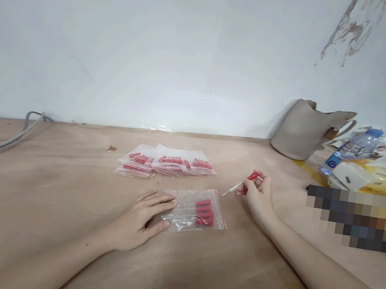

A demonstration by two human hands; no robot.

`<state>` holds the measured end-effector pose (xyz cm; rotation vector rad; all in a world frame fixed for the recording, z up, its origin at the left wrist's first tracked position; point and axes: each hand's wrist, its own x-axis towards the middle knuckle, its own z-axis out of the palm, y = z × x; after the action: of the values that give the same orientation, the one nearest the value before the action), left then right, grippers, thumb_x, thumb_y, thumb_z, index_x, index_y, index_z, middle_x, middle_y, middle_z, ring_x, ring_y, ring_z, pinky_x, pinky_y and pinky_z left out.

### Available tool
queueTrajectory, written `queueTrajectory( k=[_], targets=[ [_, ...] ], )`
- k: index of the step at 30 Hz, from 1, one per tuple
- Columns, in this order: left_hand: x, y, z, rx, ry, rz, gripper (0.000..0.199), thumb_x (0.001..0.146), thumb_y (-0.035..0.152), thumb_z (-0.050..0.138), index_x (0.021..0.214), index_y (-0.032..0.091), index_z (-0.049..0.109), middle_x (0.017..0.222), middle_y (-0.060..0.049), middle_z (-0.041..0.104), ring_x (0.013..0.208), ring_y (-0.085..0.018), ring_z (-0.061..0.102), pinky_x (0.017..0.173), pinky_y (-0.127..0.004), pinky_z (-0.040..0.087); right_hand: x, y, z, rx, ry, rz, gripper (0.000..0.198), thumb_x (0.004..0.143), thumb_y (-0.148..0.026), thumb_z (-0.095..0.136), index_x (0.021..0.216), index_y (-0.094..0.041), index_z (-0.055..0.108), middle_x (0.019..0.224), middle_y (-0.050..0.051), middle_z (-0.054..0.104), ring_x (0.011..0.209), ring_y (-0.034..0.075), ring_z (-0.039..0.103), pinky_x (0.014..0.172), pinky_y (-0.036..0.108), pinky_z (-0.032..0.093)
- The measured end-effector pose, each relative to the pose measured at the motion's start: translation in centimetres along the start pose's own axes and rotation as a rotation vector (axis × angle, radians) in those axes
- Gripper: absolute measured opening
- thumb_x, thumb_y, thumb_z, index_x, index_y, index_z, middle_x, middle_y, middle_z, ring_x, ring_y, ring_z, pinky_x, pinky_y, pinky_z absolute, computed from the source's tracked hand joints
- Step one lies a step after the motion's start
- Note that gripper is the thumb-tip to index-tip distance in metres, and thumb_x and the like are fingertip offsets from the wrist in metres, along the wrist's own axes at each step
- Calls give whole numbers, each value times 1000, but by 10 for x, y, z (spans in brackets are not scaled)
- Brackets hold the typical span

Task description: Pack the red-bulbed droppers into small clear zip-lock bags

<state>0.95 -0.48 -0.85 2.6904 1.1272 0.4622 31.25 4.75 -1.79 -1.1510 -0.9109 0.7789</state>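
Note:
My left hand (142, 219) lies on the table with its fingers spread, its fingertips resting at the left edge of a clear zip bag (190, 197). Inside that bag are several glass droppers with red rubber bulbs (205, 211), bulbs toward the right. To the right of the bag, my right hand (258, 196) pinches a single glass dropper (253, 176) by its red bulb. The thin glass tube points down and left, its tip close to the bag's upper right corner. Behind, a pile of similar bags (184, 155) holds more red-bulbed droppers.
Brown paper covers the table (59, 201). At the back right stand a grey fabric bag (298, 129), a water bottle (355, 150) and a yellow-and-white pack (374, 178). A blurred-out dark patch lies in front of them. A grey cable (6, 144) runs along the left.

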Motion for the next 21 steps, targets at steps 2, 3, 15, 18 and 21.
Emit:
queueTrajectory(
  k=[2,3,15,18,21],
  targets=[
    [0,0,0,7,-4,-2,40,91,37,44,130,27,44,137,-5,42,126,-24,37,106,-50,26,-2,1,0,24,-13,42,41,62,-21,57,95,-25,33,66,-10,47,47,10,53,44,26,49],
    [0,0,-1,11,-6,-2,40,91,37,44,130,27,44,137,-5,42,126,-24,37,106,-50,26,-4,2,1,49,-24,63,41,61,-21,58,94,-25,33,66,-10,47,48,10,54,44,27,50],
    [1,2,-2,17,3,17,41,92,35,44,132,26,42,136,-5,44,125,-24,39,106,-49,27,-26,-3,13,120,-167,184,33,65,-26,61,87,-24,35,63,-10,52,48,9,57,50,25,52],
    [0,1,-2,21,-6,13,41,92,35,43,132,26,41,137,-5,43,126,-24,38,106,-49,26,-26,-2,10,149,-139,206,32,66,-22,62,84,-24,36,66,-8,53,53,9,59,55,26,54],
    [0,2,-2,16,-9,7,41,92,35,43,132,27,41,137,-5,42,126,-24,38,107,-49,26,-24,-3,6,156,-140,255,27,68,-21,62,81,-23,39,70,-5,57,59,11,62,62,29,56]
  ],
)
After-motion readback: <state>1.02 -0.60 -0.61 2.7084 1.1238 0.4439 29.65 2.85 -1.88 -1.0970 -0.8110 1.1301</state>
